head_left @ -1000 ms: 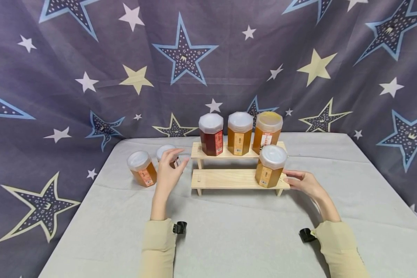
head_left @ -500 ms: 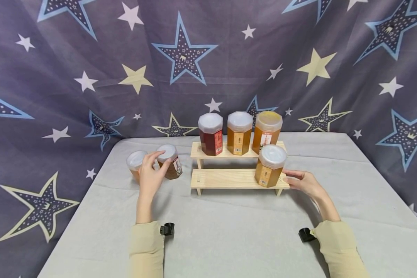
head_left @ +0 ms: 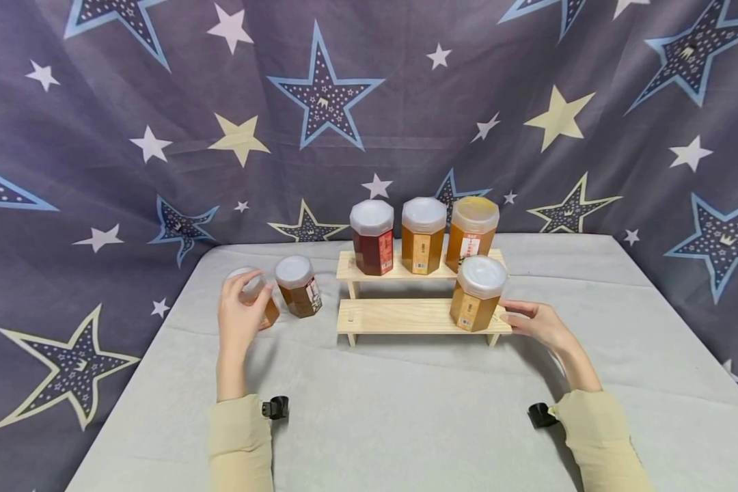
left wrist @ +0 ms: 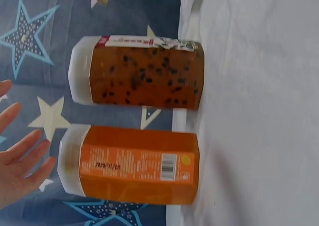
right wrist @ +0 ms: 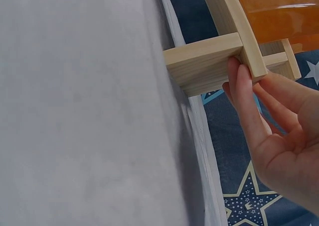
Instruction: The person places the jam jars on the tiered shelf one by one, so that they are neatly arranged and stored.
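Observation:
At the left of the head view, my left hand (head_left: 237, 320) is at an orange jar (left wrist: 137, 164) with a frosted lid, its fingers spread and apart from the lid in the left wrist view. Beside that jar stands a brown jar with black specks (left wrist: 144, 79). My right hand (head_left: 541, 324) pinches the right end of the lower board of a two-tier wooden rack (head_left: 400, 314), thumb and fingertips on its corner in the right wrist view. On this lower board, at the right, sits an amber jar (head_left: 476, 301).
Along the rack's upper tier stand a dark red jar (head_left: 369, 247), an amber jar (head_left: 421, 246) and a jar with a yellowish lid (head_left: 470, 239). A pale grey cloth (head_left: 400, 410) covers the table. Behind it hangs a star-patterned curtain (head_left: 418, 123).
My left hand has moved left, from the brown speckled jar to the orange jar, leaving the speckled one in full view. My right hand stays at the rack's end.

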Action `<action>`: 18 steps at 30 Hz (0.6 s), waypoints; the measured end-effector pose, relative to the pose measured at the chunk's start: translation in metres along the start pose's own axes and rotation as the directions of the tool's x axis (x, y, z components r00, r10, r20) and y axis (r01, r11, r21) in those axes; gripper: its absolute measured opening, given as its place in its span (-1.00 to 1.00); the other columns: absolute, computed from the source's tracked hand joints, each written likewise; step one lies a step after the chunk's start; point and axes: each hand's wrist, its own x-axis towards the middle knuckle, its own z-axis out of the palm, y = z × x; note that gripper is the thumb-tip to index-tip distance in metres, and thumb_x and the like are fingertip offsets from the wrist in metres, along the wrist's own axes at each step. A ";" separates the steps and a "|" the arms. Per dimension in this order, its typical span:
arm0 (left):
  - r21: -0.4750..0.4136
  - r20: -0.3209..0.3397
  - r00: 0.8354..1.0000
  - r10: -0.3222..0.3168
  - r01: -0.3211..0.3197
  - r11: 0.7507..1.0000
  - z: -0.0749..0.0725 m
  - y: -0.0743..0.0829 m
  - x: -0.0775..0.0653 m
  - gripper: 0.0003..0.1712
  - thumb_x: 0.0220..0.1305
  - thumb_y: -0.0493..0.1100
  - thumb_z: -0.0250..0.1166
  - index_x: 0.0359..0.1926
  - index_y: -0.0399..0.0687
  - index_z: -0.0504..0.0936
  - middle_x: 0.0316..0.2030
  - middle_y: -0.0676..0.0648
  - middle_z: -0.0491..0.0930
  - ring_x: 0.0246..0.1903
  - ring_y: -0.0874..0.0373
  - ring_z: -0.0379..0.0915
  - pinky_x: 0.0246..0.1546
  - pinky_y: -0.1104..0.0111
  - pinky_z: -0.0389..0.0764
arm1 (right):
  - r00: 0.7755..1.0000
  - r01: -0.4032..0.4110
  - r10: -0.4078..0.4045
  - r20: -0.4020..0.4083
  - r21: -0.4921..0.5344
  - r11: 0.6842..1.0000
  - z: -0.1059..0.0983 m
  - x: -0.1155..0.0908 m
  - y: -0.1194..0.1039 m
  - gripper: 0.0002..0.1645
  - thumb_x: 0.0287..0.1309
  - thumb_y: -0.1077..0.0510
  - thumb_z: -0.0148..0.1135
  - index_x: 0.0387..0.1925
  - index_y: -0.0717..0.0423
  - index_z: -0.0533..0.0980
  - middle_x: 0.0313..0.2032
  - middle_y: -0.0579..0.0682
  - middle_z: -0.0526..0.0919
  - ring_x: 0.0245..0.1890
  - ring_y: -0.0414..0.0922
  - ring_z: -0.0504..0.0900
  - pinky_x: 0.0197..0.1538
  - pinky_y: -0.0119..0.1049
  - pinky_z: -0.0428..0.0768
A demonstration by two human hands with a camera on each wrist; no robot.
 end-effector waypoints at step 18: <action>0.103 -0.013 0.998 -0.066 0.067 0.992 -0.017 -0.019 0.013 -0.59 0.02 -0.22 0.26 -0.06 -0.26 0.52 -0.06 -0.30 0.36 -0.02 -0.20 0.25 0.03 0.02 0.19 | 1.000 -0.003 0.003 0.004 -0.005 1.000 -0.001 0.001 0.001 -0.40 0.11 0.20 0.13 0.12 0.48 0.23 0.10 0.42 0.27 -0.31 -0.46 0.51 -0.24 -0.43 0.54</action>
